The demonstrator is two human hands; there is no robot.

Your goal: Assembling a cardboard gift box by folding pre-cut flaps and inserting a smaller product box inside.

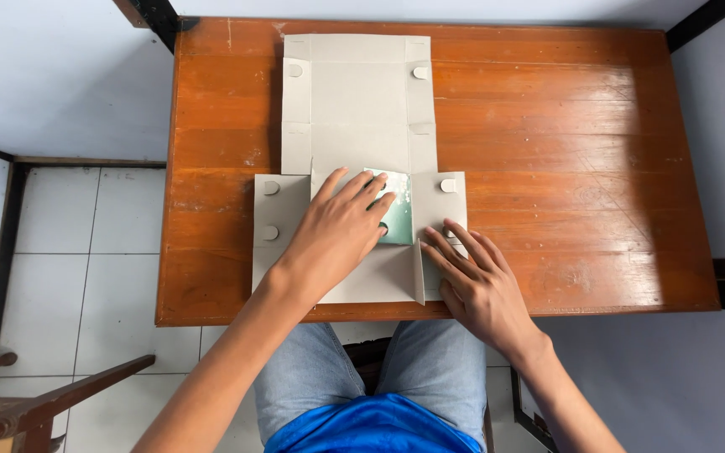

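On the wooden table (564, 151) lies one flat grey cardboard box blank (358, 109), unfolded, its far end near the table's back edge and its near end at the front edge by the person. The left hand (333, 235) rests palm down on the blank's near middle panel, fingers spread and straight, partly covering one small green card (398, 220) that lies on the blank just right of the fingertips. The right hand (476, 281) presses the blank's near right flap, fingers wide, gripping nothing. The step appears to be holding the panel flat while a side flap is creased; next the flap probably needs lifting along its fold. Six round tabs show on the blank.
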